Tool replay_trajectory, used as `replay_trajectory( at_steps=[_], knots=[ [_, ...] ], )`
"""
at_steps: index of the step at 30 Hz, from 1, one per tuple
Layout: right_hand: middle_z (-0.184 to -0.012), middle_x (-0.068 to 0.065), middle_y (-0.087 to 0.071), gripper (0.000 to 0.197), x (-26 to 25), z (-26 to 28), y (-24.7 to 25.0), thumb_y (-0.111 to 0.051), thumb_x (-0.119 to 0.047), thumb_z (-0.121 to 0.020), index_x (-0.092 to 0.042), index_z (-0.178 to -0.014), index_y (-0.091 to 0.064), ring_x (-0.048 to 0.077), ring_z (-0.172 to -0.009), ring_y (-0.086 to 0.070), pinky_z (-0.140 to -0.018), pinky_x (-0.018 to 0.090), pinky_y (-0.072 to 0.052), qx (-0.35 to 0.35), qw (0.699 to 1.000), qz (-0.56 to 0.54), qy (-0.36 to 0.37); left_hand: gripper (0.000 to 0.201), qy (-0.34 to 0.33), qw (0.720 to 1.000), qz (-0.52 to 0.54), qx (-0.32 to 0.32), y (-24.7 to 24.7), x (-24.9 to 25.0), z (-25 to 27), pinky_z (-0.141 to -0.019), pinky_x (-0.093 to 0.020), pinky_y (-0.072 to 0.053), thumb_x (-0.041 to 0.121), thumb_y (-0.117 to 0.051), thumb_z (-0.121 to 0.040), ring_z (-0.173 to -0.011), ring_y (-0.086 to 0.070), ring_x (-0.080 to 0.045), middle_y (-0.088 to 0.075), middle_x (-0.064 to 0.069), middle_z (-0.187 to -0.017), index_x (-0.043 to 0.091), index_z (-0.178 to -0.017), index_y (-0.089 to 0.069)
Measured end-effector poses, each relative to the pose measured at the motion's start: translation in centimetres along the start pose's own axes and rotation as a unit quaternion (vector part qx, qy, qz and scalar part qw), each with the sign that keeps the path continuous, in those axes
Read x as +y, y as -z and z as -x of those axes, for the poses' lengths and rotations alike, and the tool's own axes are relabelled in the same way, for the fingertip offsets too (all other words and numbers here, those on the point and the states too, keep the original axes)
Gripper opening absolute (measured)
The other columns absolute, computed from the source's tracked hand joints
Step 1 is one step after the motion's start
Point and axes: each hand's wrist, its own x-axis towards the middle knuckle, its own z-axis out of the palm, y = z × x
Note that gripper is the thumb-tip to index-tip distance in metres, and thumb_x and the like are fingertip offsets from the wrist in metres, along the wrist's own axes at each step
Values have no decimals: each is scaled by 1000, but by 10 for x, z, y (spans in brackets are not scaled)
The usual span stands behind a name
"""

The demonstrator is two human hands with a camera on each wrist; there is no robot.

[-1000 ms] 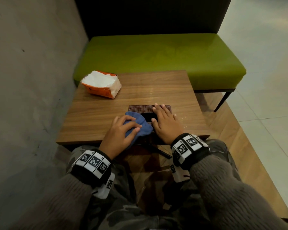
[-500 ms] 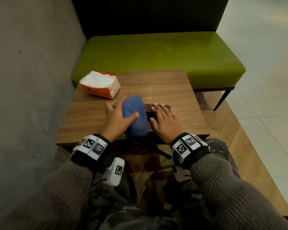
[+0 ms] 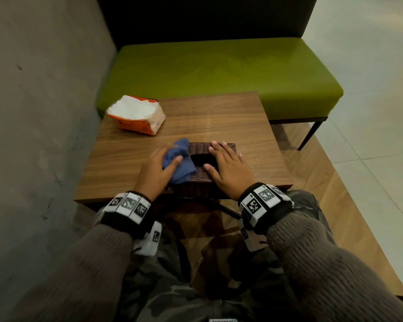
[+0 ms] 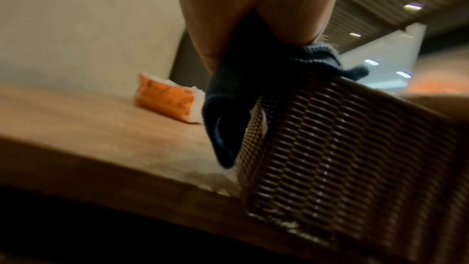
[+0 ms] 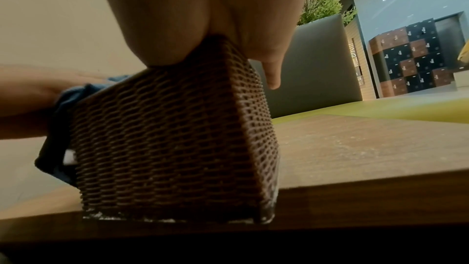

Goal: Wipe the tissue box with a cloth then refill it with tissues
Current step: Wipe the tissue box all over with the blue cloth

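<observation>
On table (image 3: pixel 230 117): woven tissue box (image 3: pixel 201 175); orange pack (image 3: pixel 137 126) holding white tissues (image 3: pixel 132 109).

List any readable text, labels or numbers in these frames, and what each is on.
None can be read.
Orange tissue pack: dark print on its side, too small and blurred.
Wrist bands: black-and-white square marker codes, no words.
White label at the bottom edge: line of print, too small.

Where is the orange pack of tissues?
In the head view, the orange tissue pack sits on the table's far left corner, beyond the left hand and the woven tissue box.
</observation>
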Motion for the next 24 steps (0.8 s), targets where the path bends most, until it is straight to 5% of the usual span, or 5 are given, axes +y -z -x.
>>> replay_trajectory(
  at_steps=[2, 6, 12, 20, 24],
  knots=[
    [-162, -9, -9, 59, 0, -1, 0, -31, -51, -100, -23, -151, -23, 11, -149, -1, -119, 50, -7, 1, 1000, 6, -5, 44, 5, 1000, 7, -1, 0, 3, 3, -92, -25, -42, 43, -56, -83, -112, -57, -19, -62, -1, -116, 16, -118, -60],
    [-161, -11, -10, 57, 1, -4, 0, -31, -49, -100, -23, -151, -24, 10, -149, -2, -118, 54, -6, 4, 1000, 29, -4, 46, -190, 973, -72, -112, 4, 4, 35, -114, -26, -25, 35, -54, -86, -133, -36, -13, -50, -1, -137, 13, -126, -57],
    [-162, -9, -7, 58, 3, -2, 3, -32, -47, -101, -21, -152, -21, 11, -149, 2, -119, 50, -7, -24, 999, 21, 29, 39, -39, 996, -11, -82, 14, -2, -10, -106, -25, -35, 24, -62, -88, -127, -48, -19, -55, -8, -134, 17, -126, -57],
    [-161, -14, -9, 54, 7, -7, 11, -34, -47, -100, -27, -150, -25, 7, -148, -1, -116, 56, -6, -28, 998, 38, 35, 42, -191, 968, -69, -148, 11, -1, 25, -112, -28, -27, 35, -54, -87, -132, -40, -13, -53, 0, -135, 16, -124, -60],
    [-162, -13, -3, 56, 8, -10, 15, -34, -47, -100, -26, -151, -22, 7, -148, 3, -117, 57, -3, -79, 995, 25, 57, 45, -120, 983, -59, -125, 21, -12, 7, -110, -31, -31, 36, -53, -85, -131, -43, -17, -53, -5, -136, 18, -126, -56]
  ],
)
